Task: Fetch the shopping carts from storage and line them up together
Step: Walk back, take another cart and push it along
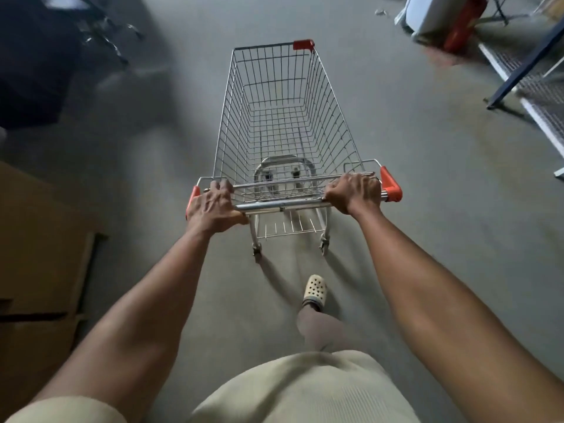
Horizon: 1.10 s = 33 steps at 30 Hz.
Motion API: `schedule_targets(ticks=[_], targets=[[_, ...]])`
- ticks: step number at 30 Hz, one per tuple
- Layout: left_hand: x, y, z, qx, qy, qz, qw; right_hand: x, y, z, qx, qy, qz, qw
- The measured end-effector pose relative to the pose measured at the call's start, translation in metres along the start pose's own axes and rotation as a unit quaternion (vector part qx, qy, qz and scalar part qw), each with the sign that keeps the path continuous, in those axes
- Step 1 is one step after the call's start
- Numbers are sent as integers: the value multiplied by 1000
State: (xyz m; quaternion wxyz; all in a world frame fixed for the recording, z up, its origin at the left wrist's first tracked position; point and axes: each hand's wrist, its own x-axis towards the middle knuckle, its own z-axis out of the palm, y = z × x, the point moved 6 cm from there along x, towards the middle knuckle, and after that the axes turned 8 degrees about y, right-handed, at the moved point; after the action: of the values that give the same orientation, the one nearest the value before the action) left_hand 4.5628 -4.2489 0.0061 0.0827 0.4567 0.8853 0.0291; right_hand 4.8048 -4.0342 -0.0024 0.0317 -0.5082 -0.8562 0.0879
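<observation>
An empty wire shopping cart [283, 117] with orange corner caps stands straight ahead of me on the grey concrete floor. Its metal handle bar [282, 205] runs across the near end. My left hand [212, 207] is wrapped around the bar's left end, beside the orange cap. My right hand [354, 192] grips the bar's right end, just inside the other orange cap. Both arms are stretched out toward the cart. Only this one cart is in sight.
Flattened cardboard boxes [39, 264] lie at the left. A dark shadowed mass [36, 71] fills the far left. At the right stand a blue-framed metal rack [531, 71], a red cylinder [462, 25] and a white object. My foot in a pale clog [315, 288] is behind the cart.
</observation>
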Motion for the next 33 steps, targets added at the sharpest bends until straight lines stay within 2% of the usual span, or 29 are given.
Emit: schedule_targets(ticks=[6, 11, 19, 27, 33], targets=[[140, -3, -26, -32, -10, -15, 999, 148, -23, -4, 10, -18, -5, 1000], [269, -26, -34, -37, -53, -28, 998, 263, -57, -6, 56, 11, 2, 998], [512, -73, -62, -32, -54, -49, 997, 505, -138, 1, 23, -50, -21, 998], [736, -112, -95, -3, -114, -36, 993, 722, -206, 10, 10, -72, -9, 997], [881, -134, -116, 0, -122, -27, 992, 865, -246, 9, 0, -73, -5, 997]])
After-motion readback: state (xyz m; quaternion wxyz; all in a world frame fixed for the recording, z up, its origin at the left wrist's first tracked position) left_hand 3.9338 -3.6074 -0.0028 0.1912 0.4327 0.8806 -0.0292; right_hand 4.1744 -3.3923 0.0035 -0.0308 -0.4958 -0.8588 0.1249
